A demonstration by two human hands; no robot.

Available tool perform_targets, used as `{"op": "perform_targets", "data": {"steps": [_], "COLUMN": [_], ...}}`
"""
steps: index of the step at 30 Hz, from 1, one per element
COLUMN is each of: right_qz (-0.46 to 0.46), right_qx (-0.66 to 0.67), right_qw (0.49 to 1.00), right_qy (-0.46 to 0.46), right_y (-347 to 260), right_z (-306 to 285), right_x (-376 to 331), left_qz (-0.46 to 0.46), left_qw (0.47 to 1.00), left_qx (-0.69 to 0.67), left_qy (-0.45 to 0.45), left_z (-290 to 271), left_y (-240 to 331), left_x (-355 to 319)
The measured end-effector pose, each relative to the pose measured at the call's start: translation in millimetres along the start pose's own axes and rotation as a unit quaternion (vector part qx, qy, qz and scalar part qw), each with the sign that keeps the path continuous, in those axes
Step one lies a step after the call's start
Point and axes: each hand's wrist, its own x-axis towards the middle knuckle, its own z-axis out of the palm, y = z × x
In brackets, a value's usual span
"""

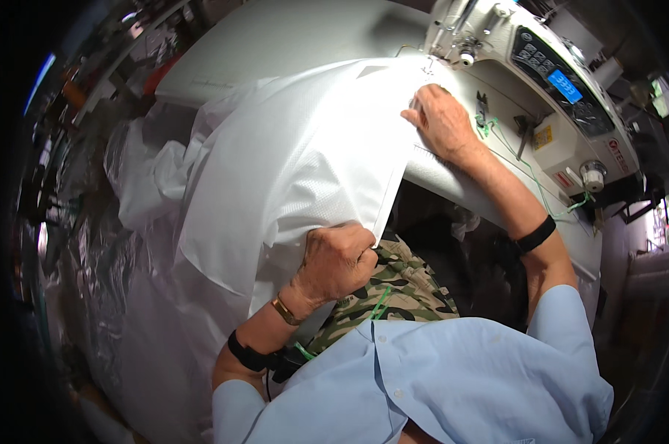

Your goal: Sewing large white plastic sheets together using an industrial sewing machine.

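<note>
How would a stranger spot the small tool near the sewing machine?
Find the white sewing machine, upper right. On its pale table, right of the right hand, lies the tool, probably snips: narrow and dark, unlike the green thread beside it.

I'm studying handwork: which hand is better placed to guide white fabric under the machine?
Probably the right hand, close to the white sewing machine's head; the left hand grips white fabric farther away.

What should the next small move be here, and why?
Probably ease the white fabric forward with the left hand, the right hand guiding: the left grips the near end of its straight edge, which runs toward the needle area of the sewing machine, where the right hand sits close by.
</note>
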Motion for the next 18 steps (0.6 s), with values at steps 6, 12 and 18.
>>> {"op": "perform_targets", "data": {"steps": [6, 12, 18], "right_qz": [0.047, 0.056, 0.025], "right_qx": [0.054, 0.07, 0.114], "right_qw": [0.997, 0.996, 0.993], "right_qy": [-0.034, -0.026, 0.018], "right_y": [-5, 4, 6], "right_z": [-14, -12, -5], "right_x": [-15, -18, -19], "left_qz": [0.032, 0.074, 0.097], "left_qw": [0.999, 0.99, 0.971], "left_qx": [0.039, 0.117, 0.21], "left_qy": [-0.012, -0.005, -0.063], "left_z": [6, 12, 4], "left_y": [-3, -6, -4], "left_x": [8, 31, 80]}}
